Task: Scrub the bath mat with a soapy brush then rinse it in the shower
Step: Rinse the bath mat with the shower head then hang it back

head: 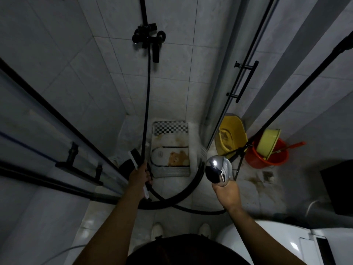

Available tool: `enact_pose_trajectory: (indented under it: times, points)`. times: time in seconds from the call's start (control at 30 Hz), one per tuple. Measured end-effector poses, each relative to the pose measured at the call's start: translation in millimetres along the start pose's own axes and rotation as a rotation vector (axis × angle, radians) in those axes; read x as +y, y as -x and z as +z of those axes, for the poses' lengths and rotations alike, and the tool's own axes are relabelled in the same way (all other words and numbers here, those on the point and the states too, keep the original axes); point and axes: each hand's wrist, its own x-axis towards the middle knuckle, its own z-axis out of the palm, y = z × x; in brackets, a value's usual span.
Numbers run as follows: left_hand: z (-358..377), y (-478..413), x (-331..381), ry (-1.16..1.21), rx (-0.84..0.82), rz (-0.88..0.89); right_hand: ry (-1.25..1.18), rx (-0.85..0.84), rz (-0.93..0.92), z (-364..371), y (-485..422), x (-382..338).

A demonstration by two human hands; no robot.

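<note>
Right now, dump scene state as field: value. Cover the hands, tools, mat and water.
left hand: grips brush, bristle end pointing toward the mat
right hand: grips shower head
bath mat: flat on shower floor, bear print, checkered far end
hose: black, runs from wall tap, loops on floor
water: cannot tell if running
right of mat: yellow bucket, orange bucket

glossy chrome shower head (218, 169), matt black hose (146, 104), glazed wall tiles (118, 73).
</note>
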Motion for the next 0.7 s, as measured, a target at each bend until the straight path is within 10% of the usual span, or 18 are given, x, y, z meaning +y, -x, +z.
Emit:
enact_pose_trajectory:
  times: [0.7]
  points:
    - [-17.3, 0.1, 2.1, 0.014, 0.027, 0.055, -0.011, -0.131, 0.047, -4.1, -1.9, 1.8]
